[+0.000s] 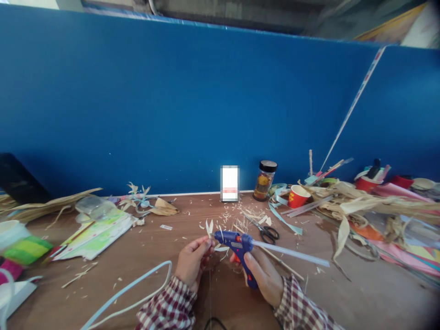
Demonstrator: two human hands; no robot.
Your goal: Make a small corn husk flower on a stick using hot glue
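Observation:
In my right hand (263, 272) is a blue hot glue gun (237, 242), its nozzle pointing left. A long translucent glue stick (292, 253) juts out of its back end. My left hand (194, 259) pinches a small piece with pale, leaf-like petals (209, 228), right at the nozzle tip; the fingers hide its lower part. Pale petal-like slips (221, 248) show just below the nozzle. Black-handled scissors (269, 234) lie beyond the glue gun, among thin straw-coloured scraps (237, 217).
A dark-lidded jar (264, 181) and a red paper cup (298, 197) stand near the blue partition (172, 105). Dried husks (364, 199) and coloured paper pile up at right. Painted paper (98, 236) lies left, and a pale looped strip (134, 284) rises at front left.

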